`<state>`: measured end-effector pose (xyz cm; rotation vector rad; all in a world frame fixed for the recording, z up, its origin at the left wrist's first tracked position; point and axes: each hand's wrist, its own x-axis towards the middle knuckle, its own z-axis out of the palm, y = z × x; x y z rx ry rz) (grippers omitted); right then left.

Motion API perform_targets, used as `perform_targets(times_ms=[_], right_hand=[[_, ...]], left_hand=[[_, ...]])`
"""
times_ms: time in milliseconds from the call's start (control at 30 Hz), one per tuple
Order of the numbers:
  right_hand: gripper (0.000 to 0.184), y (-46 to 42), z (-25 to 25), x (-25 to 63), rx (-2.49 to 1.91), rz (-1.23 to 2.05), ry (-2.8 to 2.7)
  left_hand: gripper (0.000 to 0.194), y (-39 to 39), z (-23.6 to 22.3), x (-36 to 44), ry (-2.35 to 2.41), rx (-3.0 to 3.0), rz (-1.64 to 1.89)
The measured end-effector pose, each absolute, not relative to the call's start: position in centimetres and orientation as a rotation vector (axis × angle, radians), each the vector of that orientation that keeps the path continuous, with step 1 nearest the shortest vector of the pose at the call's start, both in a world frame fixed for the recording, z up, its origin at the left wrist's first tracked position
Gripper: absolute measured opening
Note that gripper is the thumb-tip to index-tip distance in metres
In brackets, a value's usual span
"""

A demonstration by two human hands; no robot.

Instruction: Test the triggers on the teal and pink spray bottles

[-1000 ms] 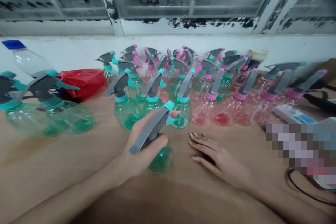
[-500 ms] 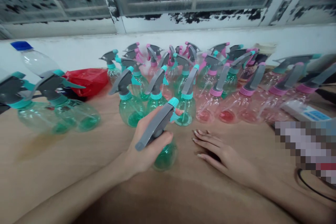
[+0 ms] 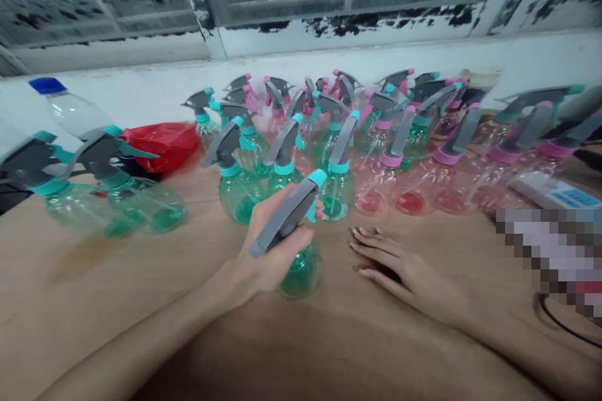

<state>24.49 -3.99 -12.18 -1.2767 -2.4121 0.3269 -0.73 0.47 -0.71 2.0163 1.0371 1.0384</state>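
My left hand (image 3: 270,250) is wrapped round the neck of a green spray bottle (image 3: 301,272), which stands near the table's front. Its grey head with a teal nozzle points away from me and to the right; the fingers on the trigger side are partly hidden. To the right, my right hand (image 3: 392,263) lies palm down on the wooden table (image 3: 179,282), fingers stretched out and holding nothing. Just beyond my hands, several green spray bottles (image 3: 239,194) stand beside a row of pink spray bottles (image 3: 409,194).
Two green spray bottles (image 3: 167,207) stand at the left. Behind them are a clear bottle with a blue cap (image 3: 75,109) and a red plastic bag (image 3: 162,144). At right lie a white-and-blue box (image 3: 559,191) and a black cable (image 3: 564,326). A white wall with windows closes the back.
The whole view has shifted slightly, so most things sit a little further right. My left hand keeps its grip on the spray bottle, and my right hand stays flat on the table.
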Motion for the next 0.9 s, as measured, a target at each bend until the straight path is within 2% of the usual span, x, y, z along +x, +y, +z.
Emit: perform_targets(times_ms=[100,333,900], right_hand=[[0.044,-4.0,-12.1,24.5,-1.279,0.327,-2.416],[0.043,-4.0,-12.0,24.6,-1.266,0.343,-2.420],[0.045,-3.8,-12.3,24.7,-1.200,0.360,-2.355]], left_hand=[[0.011,0.6,-0.7,-0.8,0.968,1.930,1.046],[0.041,-0.1,0.0,-0.6,1.078,1.892,1.005],[0.037,-0.1,-0.9,-0.7,1.085,1.899,1.035]])
